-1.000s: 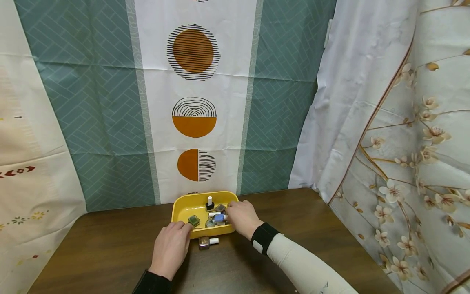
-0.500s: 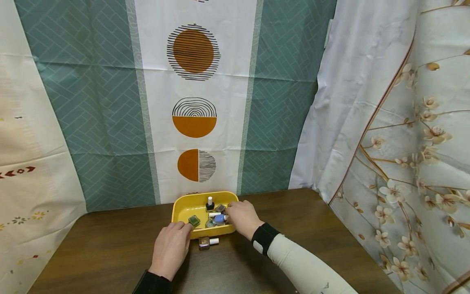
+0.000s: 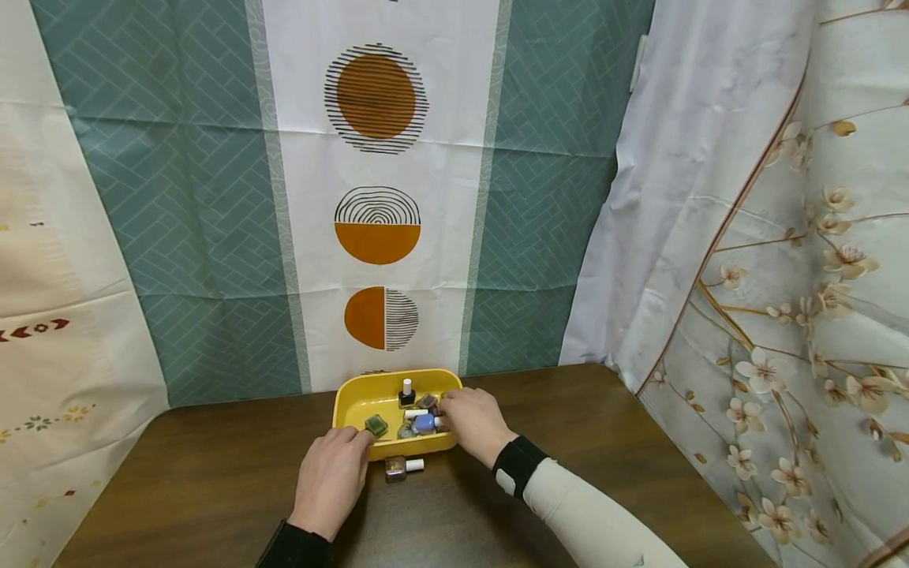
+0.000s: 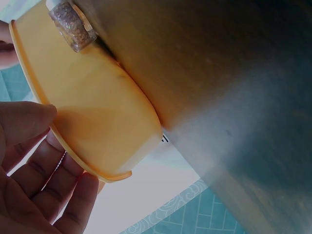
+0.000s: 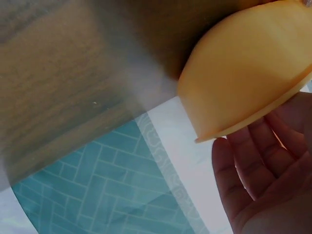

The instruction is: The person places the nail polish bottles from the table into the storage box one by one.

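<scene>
A yellow tray (image 3: pixel 355 406) stands on the table, holding several nail polish bottles. Inside are a green bottle (image 3: pixel 375 426), an upright black one (image 3: pixel 406 397) with a white cap and a blue one (image 3: pixel 424 424). My left hand (image 3: pixel 331 481) grips the tray's front left rim, its thumb against the outer wall in the left wrist view. My right hand (image 3: pixel 477 426) reaches over the right rim beside the blue bottle; its fingertips are hidden, so what they hold is unclear. A brown glitter nail polish bottle (image 3: pixel 395 469) lies on its side before the tray.
The dark wooden table (image 3: pixel 213 473) meets a patterned cloth (image 3: pixel 387 237) hanging close behind the tray. A floral curtain (image 3: pixel 767 394) hangs along the right side, and a cream cloth (image 3: pixel 71 379) along the left.
My right wrist has shifted very slightly to the right, and the head view has tilted a touch. The left hand, tray and bottles look the same.
</scene>
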Action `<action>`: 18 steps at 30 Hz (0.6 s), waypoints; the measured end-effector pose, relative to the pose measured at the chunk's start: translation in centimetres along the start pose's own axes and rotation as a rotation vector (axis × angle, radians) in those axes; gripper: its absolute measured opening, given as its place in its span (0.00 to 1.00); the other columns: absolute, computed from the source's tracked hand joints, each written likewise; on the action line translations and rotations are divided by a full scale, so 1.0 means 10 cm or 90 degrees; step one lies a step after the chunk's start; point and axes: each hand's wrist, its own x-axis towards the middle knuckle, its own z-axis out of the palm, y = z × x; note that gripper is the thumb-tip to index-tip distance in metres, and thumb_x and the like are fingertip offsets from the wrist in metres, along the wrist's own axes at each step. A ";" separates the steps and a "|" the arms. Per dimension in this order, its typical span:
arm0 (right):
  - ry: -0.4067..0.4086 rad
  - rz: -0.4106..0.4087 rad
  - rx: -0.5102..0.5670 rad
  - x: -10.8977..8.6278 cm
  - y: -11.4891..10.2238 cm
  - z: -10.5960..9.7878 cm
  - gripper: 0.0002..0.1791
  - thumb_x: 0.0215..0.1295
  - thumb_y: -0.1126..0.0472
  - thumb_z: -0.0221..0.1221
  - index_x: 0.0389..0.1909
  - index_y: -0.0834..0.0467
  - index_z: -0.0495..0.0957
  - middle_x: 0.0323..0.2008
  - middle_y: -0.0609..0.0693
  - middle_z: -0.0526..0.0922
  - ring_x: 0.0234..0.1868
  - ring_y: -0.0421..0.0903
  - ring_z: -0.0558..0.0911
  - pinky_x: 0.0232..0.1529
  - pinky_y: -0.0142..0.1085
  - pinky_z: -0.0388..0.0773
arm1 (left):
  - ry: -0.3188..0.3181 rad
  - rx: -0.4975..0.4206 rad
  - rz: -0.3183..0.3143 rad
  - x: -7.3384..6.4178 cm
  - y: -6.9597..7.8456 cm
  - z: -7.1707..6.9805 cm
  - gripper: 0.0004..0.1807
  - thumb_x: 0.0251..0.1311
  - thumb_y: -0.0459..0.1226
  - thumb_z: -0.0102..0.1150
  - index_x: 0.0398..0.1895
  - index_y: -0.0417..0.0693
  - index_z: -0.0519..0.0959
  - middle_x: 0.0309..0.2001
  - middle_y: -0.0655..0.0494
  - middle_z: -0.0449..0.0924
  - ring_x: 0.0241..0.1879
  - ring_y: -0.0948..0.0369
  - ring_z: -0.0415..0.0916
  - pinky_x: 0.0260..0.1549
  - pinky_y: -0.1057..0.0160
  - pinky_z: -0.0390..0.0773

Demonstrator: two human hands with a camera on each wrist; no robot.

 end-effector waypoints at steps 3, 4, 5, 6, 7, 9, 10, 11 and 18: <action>0.027 -0.001 0.011 -0.04 0.01 0.00 0.06 0.73 0.54 0.74 0.46 0.50 0.91 0.38 0.43 0.88 0.40 0.43 0.85 0.43 0.37 0.83 | -0.002 0.000 -0.003 0.01 0.00 0.00 0.08 0.63 0.34 0.81 0.42 0.47 0.91 0.35 0.55 0.85 0.38 0.53 0.80 0.47 0.47 0.84; 0.035 -0.003 0.014 -0.06 0.01 0.00 0.06 0.73 0.54 0.74 0.46 0.50 0.91 0.38 0.43 0.87 0.40 0.44 0.84 0.42 0.37 0.83 | -0.004 0.000 -0.005 0.02 0.00 -0.01 0.08 0.63 0.34 0.81 0.42 0.47 0.91 0.35 0.55 0.85 0.38 0.53 0.80 0.47 0.47 0.84; 0.043 -0.006 0.018 -0.08 0.01 0.00 0.07 0.73 0.54 0.74 0.46 0.50 0.91 0.38 0.43 0.88 0.40 0.44 0.85 0.42 0.38 0.83 | -0.006 0.000 -0.005 0.02 0.01 -0.01 0.08 0.63 0.34 0.81 0.42 0.47 0.91 0.35 0.55 0.85 0.37 0.53 0.79 0.47 0.47 0.84; 0.049 -0.010 0.023 -0.10 0.00 -0.01 0.07 0.73 0.55 0.74 0.47 0.51 0.91 0.39 0.43 0.88 0.40 0.44 0.85 0.42 0.38 0.83 | -0.007 0.000 -0.006 0.02 0.01 -0.01 0.08 0.63 0.34 0.81 0.42 0.47 0.91 0.35 0.55 0.85 0.37 0.53 0.79 0.47 0.47 0.84; 0.055 -0.014 0.028 -0.11 0.00 -0.01 0.07 0.73 0.55 0.74 0.47 0.51 0.91 0.39 0.43 0.88 0.40 0.44 0.85 0.42 0.38 0.83 | -0.009 -0.001 -0.007 0.02 0.01 -0.01 0.08 0.63 0.34 0.82 0.42 0.47 0.91 0.35 0.55 0.85 0.37 0.54 0.79 0.47 0.47 0.84; 0.062 -0.018 0.041 -0.15 -0.01 -0.02 0.08 0.73 0.56 0.74 0.49 0.52 0.91 0.41 0.44 0.88 0.40 0.44 0.85 0.42 0.38 0.84 | -0.011 -0.001 -0.007 0.02 0.01 -0.01 0.08 0.63 0.34 0.82 0.42 0.47 0.91 0.35 0.55 0.85 0.36 0.54 0.78 0.47 0.47 0.84; 0.064 -0.019 0.048 -0.17 -0.01 -0.02 0.09 0.73 0.56 0.74 0.50 0.53 0.91 0.42 0.44 0.89 0.41 0.44 0.85 0.43 0.38 0.84 | -0.011 0.000 -0.006 0.02 0.01 -0.01 0.08 0.63 0.34 0.82 0.42 0.47 0.91 0.35 0.55 0.85 0.36 0.54 0.78 0.47 0.47 0.84; 0.066 -0.020 0.055 -0.18 -0.02 -0.02 0.10 0.74 0.56 0.74 0.51 0.54 0.91 0.43 0.45 0.89 0.41 0.44 0.85 0.44 0.39 0.85 | -0.009 0.001 -0.005 0.02 0.01 -0.01 0.08 0.63 0.34 0.82 0.42 0.47 0.91 0.35 0.55 0.85 0.36 0.54 0.78 0.47 0.47 0.84; 0.073 -0.016 0.063 -0.27 -0.06 -0.04 0.18 0.76 0.50 0.71 0.60 0.54 0.88 0.55 0.49 0.91 0.54 0.47 0.89 0.62 0.44 0.84 | 0.003 0.002 0.003 0.00 0.00 0.01 0.08 0.62 0.33 0.82 0.42 0.47 0.91 0.36 0.54 0.86 0.37 0.53 0.80 0.46 0.47 0.84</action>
